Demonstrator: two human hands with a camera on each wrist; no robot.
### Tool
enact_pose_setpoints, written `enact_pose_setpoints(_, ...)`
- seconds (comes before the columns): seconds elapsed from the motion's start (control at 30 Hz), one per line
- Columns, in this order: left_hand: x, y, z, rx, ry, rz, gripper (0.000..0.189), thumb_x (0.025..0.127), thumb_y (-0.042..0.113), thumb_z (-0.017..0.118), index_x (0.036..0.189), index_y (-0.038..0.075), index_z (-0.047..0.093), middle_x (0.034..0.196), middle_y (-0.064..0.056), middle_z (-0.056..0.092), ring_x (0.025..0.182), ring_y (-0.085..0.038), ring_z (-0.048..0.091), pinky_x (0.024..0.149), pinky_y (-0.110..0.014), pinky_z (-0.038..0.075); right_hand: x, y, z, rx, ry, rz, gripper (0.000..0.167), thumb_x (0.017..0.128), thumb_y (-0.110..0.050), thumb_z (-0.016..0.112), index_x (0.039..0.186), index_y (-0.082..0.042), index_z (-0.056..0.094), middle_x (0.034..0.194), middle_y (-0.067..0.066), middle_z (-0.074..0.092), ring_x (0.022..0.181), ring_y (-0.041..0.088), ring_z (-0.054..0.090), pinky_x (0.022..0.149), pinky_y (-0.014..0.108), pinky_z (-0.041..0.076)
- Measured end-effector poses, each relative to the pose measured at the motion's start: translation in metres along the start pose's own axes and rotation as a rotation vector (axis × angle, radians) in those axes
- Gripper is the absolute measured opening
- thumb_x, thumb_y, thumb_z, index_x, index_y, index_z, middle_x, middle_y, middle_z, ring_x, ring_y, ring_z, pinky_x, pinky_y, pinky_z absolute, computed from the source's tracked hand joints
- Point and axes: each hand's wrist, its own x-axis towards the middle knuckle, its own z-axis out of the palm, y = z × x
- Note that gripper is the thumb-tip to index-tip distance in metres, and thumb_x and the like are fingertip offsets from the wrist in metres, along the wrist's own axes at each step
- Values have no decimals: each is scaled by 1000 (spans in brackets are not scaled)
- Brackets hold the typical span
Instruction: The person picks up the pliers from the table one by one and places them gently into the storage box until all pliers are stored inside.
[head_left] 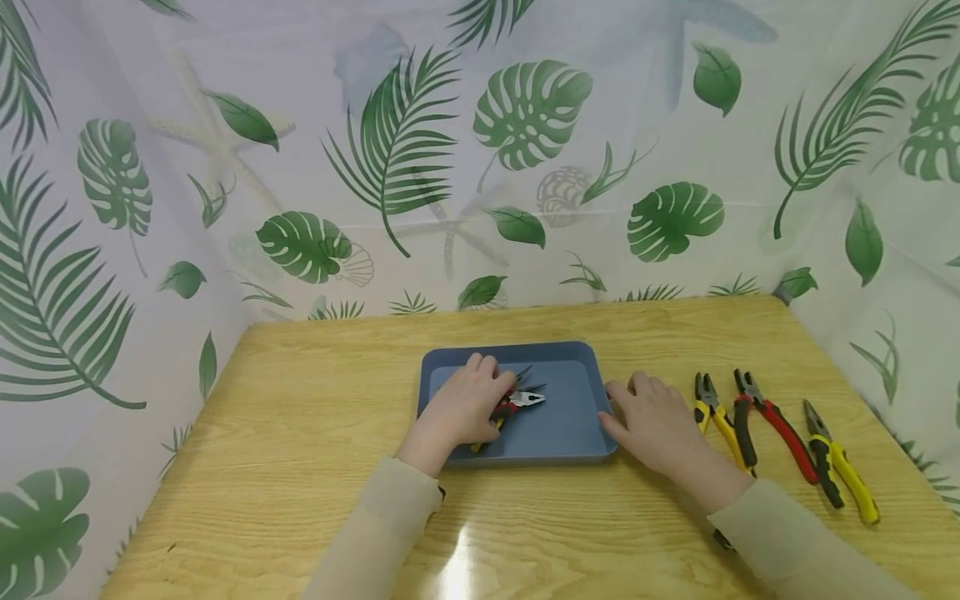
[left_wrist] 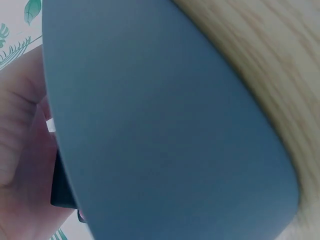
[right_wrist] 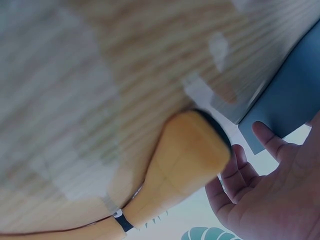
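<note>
A blue tray (head_left: 570, 417) lies on the wooden table. My left hand (head_left: 462, 402) reaches over the tray's left side, its fingers curled round pliers (head_left: 528, 398) with silver jaws and red-and-black grips. Dark slim jaw tips of other pliers (head_left: 534, 387) show just beyond, and the rest of that bundle is hidden under the hand. In the left wrist view the tray's outer wall (left_wrist: 165, 125) covers most of the grip. My right hand (head_left: 656, 421) is at the tray's right edge, thumb at the rim and fingers loosely bent, holding nothing.
Right of the tray lie yellow-and-black pliers (head_left: 723, 425), red-and-black pliers (head_left: 780, 425) and long-nose pliers (head_left: 832, 458) with yellow-and-black handles. The nearest pair's handles reach beside my right wrist. A leaf-print cloth (head_left: 525, 192) hangs behind and on both sides of the table.
</note>
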Motion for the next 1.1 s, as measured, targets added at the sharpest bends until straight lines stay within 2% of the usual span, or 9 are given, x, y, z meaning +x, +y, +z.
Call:
enact_pose_setpoints(0.17,1,1,3,8,-14,-10,58,87,26,88,137,18,60,124,-7,57,107,-21,47,91,-35,50,1,-1,-1,-5,-10,8,40,102,-36,68,132,-9,65,100,14,57,80,26,52,67,41,43)
enact_pose_setpoints(0.4,1,3,3,49,7,-17,59,87,31,87,138,19,61,123,-6,58,107,-20,49,96,-37,52,2,0,0,-8,-25,19,42,103,-37,66,133,-8,64,101,15,57,83,28,54,69,43,44)
enact_pose_setpoints(0.77,-1,-1,-3,117,60,-10,45,93,34,81,132,21,63,120,-5,59,106,-21,49,92,-38,49,3,0,1,-10,-32,22,43,103,-38,67,134,-8,65,101,15,57,82,26,53,69,42,44)
enact_pose_setpoints(1.1,-6,-6,-8,92,76,-34,44,92,30,81,132,20,66,120,-6,60,111,-24,53,97,-41,50,2,1,1,-10,-13,13,42,103,-37,67,132,-8,65,100,15,57,80,26,52,67,42,43)
